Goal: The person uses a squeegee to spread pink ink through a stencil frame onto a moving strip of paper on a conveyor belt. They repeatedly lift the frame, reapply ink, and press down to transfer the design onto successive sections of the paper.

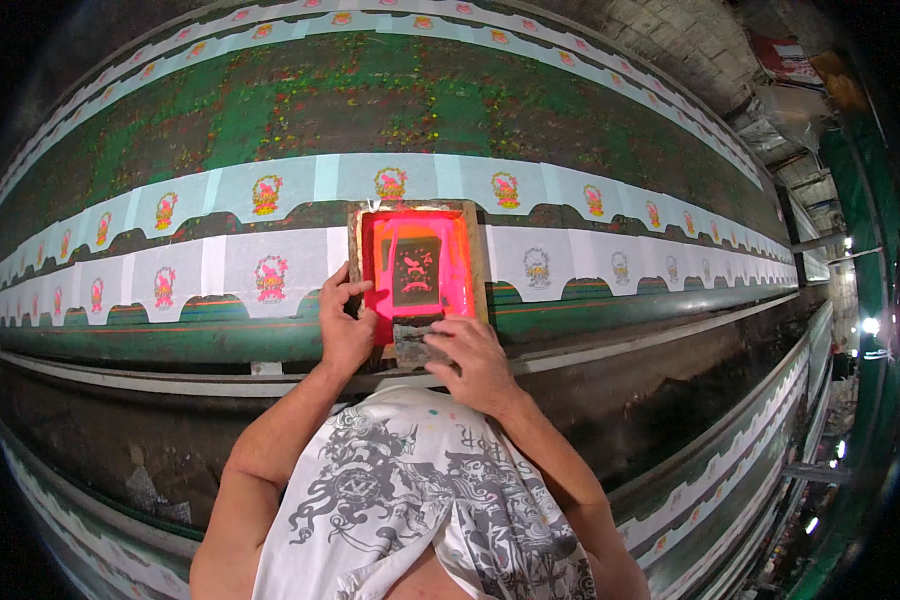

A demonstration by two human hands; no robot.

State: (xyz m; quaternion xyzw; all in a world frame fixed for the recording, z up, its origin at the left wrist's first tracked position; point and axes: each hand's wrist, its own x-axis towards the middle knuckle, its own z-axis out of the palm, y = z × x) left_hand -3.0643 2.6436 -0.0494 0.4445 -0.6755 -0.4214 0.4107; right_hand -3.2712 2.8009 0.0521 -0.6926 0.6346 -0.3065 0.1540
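Note:
A wooden screen printing frame [480, 265] lies over the near row of white fabric pieces. Pink ink [457, 262] coats its inside around a dark mesh window [416, 272] with a small design. My left hand [346, 325] is closed on the frame's left side near the lower corner, fingers bent over the edge. At the frame's near end, my right hand [473, 362] grips a worn grey squeegee [410, 342] with bent fingers. The fabric under the frame is hidden.
White pieces left of the frame carry pink prints [270, 278]; those to its right show grey outlines [536, 267]. Beyond lies a pale blue row [425, 180] with red-yellow prints on the long green table [360, 95]. A metal rail [170, 377] runs along the near edge.

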